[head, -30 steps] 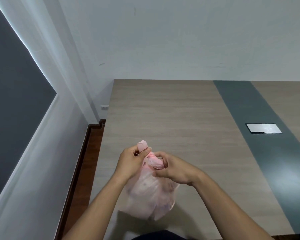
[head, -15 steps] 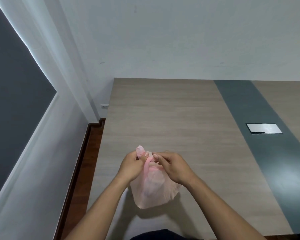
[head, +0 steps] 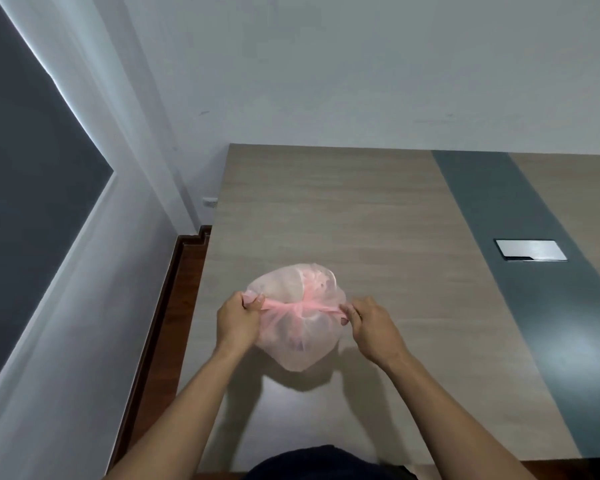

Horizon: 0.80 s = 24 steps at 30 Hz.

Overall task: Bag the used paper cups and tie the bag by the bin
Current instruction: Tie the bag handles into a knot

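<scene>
A thin pink plastic bag (head: 297, 327) sits bulging on the wooden table (head: 361, 220), near its front left. Pale rounded shapes show faintly through the plastic; I cannot make out single cups. My left hand (head: 238, 322) pinches the left bag handle and my right hand (head: 369, 325) pinches the right one. Both handles are stretched taut sideways, crossing in a knot (head: 300, 306) over the top of the bag. No bin is in view.
A dark grey strip (head: 520, 258) runs along the table with a metal cable flap (head: 530, 254) in it. The table's left edge borders a narrow strip of brown floor (head: 184, 271) and a white wall with a socket (head: 209, 202).
My hands were close together working the handles above the bag. They have now pulled apart sideways, drawing the handles tight into a knot, and the bag sits fuller and lower on the table.
</scene>
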Each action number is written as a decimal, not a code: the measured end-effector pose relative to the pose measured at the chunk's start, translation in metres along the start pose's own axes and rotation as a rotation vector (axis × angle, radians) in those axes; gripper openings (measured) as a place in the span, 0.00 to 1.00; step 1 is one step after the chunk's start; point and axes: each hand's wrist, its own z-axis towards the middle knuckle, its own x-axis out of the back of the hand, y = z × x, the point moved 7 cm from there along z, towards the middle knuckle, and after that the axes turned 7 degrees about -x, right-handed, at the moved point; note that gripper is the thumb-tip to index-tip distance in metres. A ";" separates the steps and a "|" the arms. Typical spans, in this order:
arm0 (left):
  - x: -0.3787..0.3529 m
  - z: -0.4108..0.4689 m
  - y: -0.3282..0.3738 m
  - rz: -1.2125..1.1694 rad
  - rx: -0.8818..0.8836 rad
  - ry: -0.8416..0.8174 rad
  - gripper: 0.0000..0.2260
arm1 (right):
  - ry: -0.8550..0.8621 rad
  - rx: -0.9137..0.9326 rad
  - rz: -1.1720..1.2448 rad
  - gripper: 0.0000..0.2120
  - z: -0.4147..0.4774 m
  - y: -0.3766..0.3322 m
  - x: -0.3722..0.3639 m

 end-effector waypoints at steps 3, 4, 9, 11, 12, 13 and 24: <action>0.006 -0.006 0.020 -0.099 -0.168 0.014 0.13 | -0.011 0.045 0.197 0.20 -0.009 -0.020 0.013; 0.008 -0.009 0.029 -0.151 -0.221 -0.004 0.11 | -0.009 0.055 0.277 0.20 -0.013 -0.029 0.021; 0.006 -0.028 0.073 -0.440 -0.324 -0.135 0.11 | -0.134 -0.005 0.735 0.23 -0.023 -0.074 0.046; 0.002 -0.034 0.089 -0.564 -0.303 -0.178 0.11 | -0.182 -0.023 0.939 0.25 -0.022 -0.087 0.045; 0.000 -0.036 0.096 -0.649 -0.286 -0.194 0.12 | -0.196 -0.023 1.019 0.26 -0.021 -0.093 0.044; -0.001 -0.038 0.102 -0.740 -0.264 -0.204 0.12 | -0.204 -0.023 1.078 0.25 -0.020 -0.098 0.043; -0.032 -0.042 0.091 -1.234 0.090 -0.332 0.15 | -0.334 -0.094 1.065 0.13 -0.019 -0.086 0.019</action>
